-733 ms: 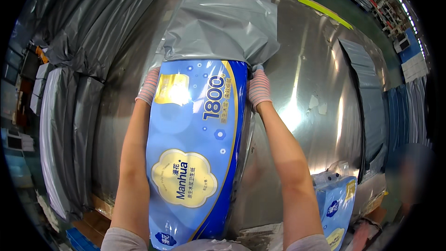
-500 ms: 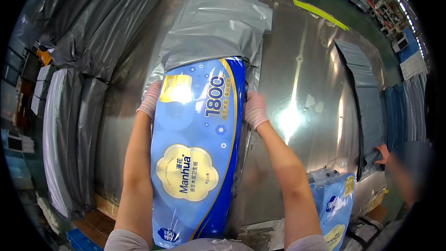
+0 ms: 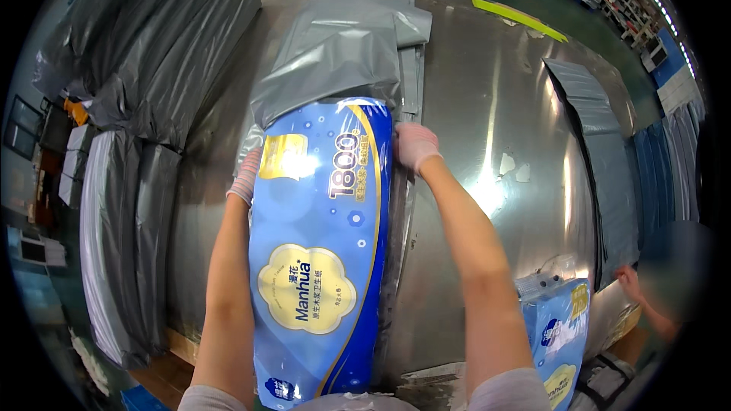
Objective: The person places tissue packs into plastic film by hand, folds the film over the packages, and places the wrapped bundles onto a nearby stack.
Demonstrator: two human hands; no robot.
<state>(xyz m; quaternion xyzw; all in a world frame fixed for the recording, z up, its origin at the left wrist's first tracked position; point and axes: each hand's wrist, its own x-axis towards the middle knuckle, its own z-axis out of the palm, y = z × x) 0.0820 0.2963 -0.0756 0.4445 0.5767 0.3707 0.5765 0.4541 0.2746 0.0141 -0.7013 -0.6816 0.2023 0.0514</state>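
Observation:
A long blue pack of toilet paper (image 3: 304, 217) lies lengthwise in front of me, its far end inside the mouth of a grey plastic mailing bag (image 3: 327, 53). My left hand (image 3: 246, 176), in a striped glove, is against the pack's left side, with its fingertips hidden. On the opposite side my right hand (image 3: 417, 146), also gloved, is closed at the pack's edge beside the bag's opening; its fingertips are partly hidden. Between them the hands hold the pack. More flat grey bags (image 3: 412, 84) lie underneath, showing along the right.
Folded grey bags in piles (image 3: 152, 53) line the left side of the metal table (image 3: 464, 183). At right lie another flat grey bag pile (image 3: 598, 160) and a second blue pack (image 3: 560, 335). Another person's hand (image 3: 628, 281) touches the table's right edge.
The top bag's far part has shifted left, baring more of the bags beneath on the right. My hands stay at the pack's sides. The view has shifted slightly.

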